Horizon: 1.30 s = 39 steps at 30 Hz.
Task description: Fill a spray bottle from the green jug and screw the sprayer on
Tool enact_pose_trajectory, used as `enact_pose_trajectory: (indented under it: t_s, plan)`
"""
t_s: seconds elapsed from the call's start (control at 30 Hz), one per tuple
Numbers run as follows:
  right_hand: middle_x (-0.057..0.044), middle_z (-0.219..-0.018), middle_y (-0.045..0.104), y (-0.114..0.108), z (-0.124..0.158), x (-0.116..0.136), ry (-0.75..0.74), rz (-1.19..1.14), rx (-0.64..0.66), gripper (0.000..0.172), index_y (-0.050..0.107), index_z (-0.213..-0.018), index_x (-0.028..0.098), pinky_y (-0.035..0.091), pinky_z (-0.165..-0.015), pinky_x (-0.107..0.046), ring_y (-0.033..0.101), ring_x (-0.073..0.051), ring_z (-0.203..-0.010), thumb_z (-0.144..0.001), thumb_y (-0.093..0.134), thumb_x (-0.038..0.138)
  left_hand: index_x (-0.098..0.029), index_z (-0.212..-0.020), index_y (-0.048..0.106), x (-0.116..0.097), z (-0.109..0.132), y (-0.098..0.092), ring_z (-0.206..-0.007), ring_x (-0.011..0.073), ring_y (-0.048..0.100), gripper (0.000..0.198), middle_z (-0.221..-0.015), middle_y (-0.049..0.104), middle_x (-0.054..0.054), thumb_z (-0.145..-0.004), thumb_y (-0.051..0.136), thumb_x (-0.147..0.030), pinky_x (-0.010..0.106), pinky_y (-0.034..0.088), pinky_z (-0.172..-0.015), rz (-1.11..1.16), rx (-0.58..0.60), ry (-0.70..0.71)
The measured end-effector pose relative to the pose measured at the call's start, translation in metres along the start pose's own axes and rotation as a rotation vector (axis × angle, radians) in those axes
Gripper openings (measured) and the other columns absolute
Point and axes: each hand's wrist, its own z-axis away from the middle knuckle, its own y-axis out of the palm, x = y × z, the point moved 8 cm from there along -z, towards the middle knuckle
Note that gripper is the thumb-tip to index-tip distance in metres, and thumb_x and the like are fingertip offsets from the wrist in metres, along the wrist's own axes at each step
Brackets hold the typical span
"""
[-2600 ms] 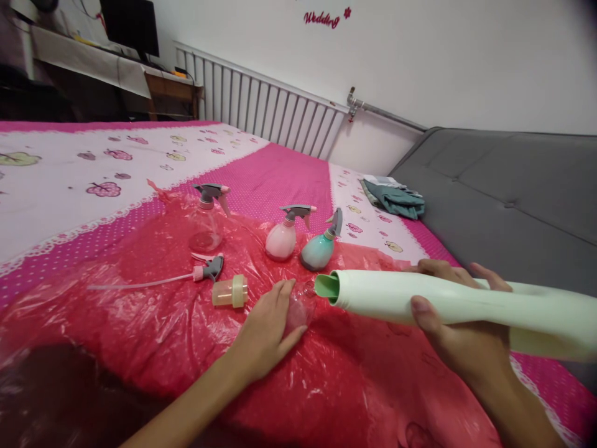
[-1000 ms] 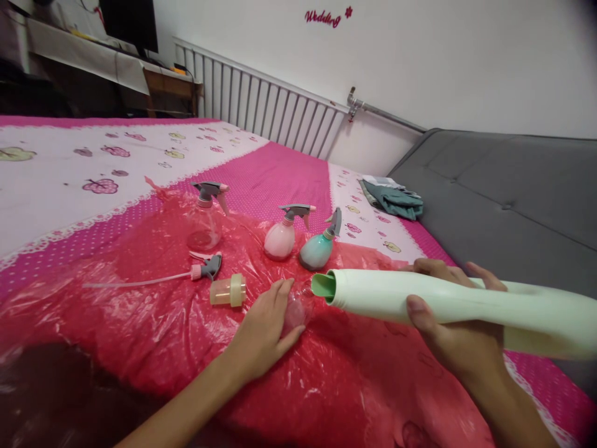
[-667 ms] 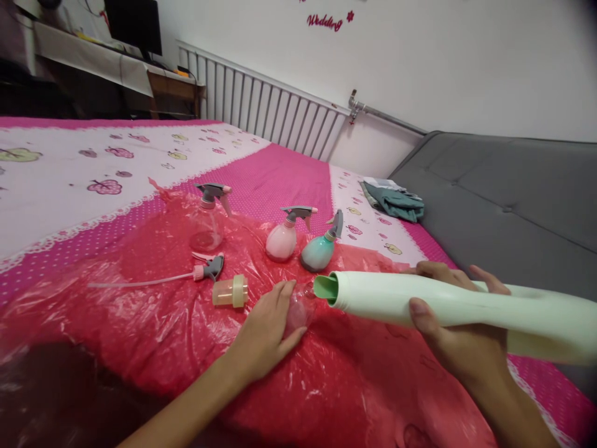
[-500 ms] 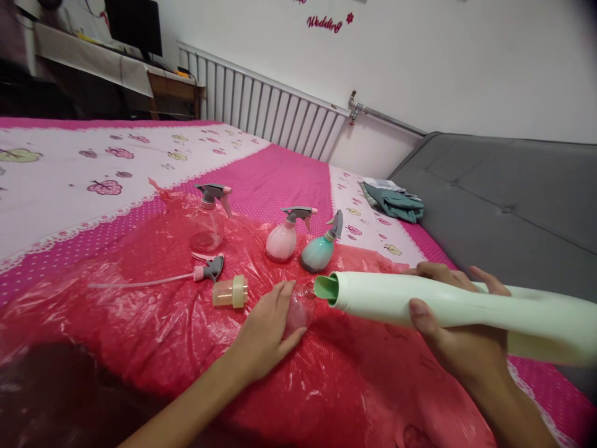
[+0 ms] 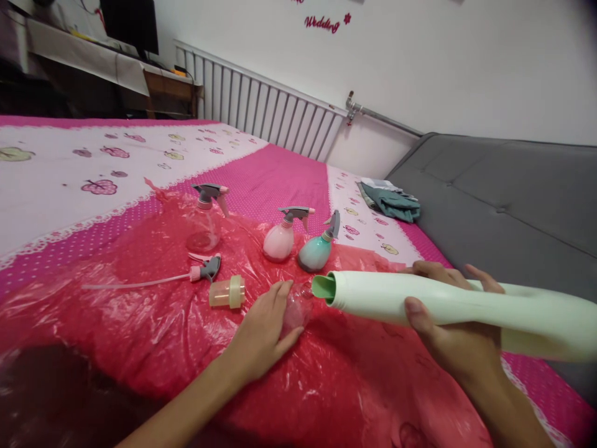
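My right hand (image 5: pixel 454 348) grips a large pale green bottle (image 5: pixel 401 297) lying almost level, its open green spout pointing left. The spout sits right at the mouth of a small clear bottle (image 5: pixel 296 306) that rests on the red plastic sheet (image 5: pixel 153 330). My left hand (image 5: pixel 263 330) is cupped round that clear bottle from the left, thumb underneath and fingers along its side. Most of the clear bottle's body is hidden behind my fingers.
Further back on the sheet stand a clear spray bottle (image 5: pixel 205 218), a pink one (image 5: pixel 278 236) and a teal one (image 5: pixel 316 249). A loose sprayer head with tube (image 5: pixel 205 270) and a yellowish cap (image 5: pixel 227 291) lie near my left hand. Folded cloth (image 5: pixel 390 202) and grey padding (image 5: pixel 504 199) are to the right.
Nothing but a slight shift of the view; both hands and both bottles keep their places.
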Motion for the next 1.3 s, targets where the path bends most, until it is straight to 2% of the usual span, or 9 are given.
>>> enact_pose_trajectory:
  t_s: [0.47,0.83,1.13,1.23,1.3]
  plan:
    - [-0.010,-0.107,0.077,0.003,0.000,-0.001,0.022,-0.019,0.012,0.051,0.061,-0.117,0.026,0.036,-0.107,-0.062,0.074,-0.036,-0.098,-0.103,0.037,0.068,-0.021,-0.168,0.022,0.001,0.001,0.003,-0.149,0.0453,0.058,0.073,-0.163,0.052,0.027,-0.108,0.059,-0.041,0.070,0.051,-0.119,-0.035,0.018,0.009]
    - [-0.007,-0.106,0.077,0.007,0.003,-0.004,0.004,-0.031,0.033,0.043,0.059,-0.121,0.028,0.034,-0.109,-0.058,0.073,-0.033,-0.097,-0.102,0.041,0.064,-0.022,-0.167,0.028,0.002,0.000,0.002,-0.150,0.0443,0.057,0.071,-0.165,0.053,0.025,-0.107,0.061,-0.039,0.069,0.049,-0.122,-0.001,0.027,-0.022]
    - [-0.006,-0.104,0.077,0.023,0.016,-0.010,0.288,-0.279,0.018,0.051,0.065,-0.113,0.029,0.031,-0.117,-0.065,0.068,-0.036,-0.107,-0.095,0.046,0.073,-0.020,-0.165,0.030,0.005,-0.001,0.002,-0.152,0.0446,0.055,0.070,-0.166,0.051,0.026,-0.106,0.063,-0.038,0.069,0.049,-0.122,0.026,0.048,-0.045]
    - [-0.006,-0.095,0.073,0.026,0.022,-0.016,0.370,-0.336,0.003,0.055,0.065,-0.109,0.029,0.039,-0.109,-0.065,0.067,-0.037,-0.100,-0.094,0.041,0.076,-0.021,-0.164,0.031,0.006,-0.004,-0.002,-0.151,0.0431,0.056,0.070,-0.166,0.051,0.025,-0.105,0.064,-0.038,0.067,0.050,-0.121,0.069,0.057,-0.064]
    - [-0.006,-0.089,0.071,0.029,0.029,-0.022,0.436,-0.383,-0.004,0.055,0.065,-0.110,0.029,0.049,-0.095,-0.060,0.067,-0.035,-0.088,-0.096,0.039,0.075,-0.021,-0.164,0.030,0.007,-0.005,-0.005,-0.150,0.0416,0.058,0.071,-0.166,0.053,0.024,-0.104,0.065,-0.037,0.066,0.050,-0.121,0.103,0.063,-0.074]
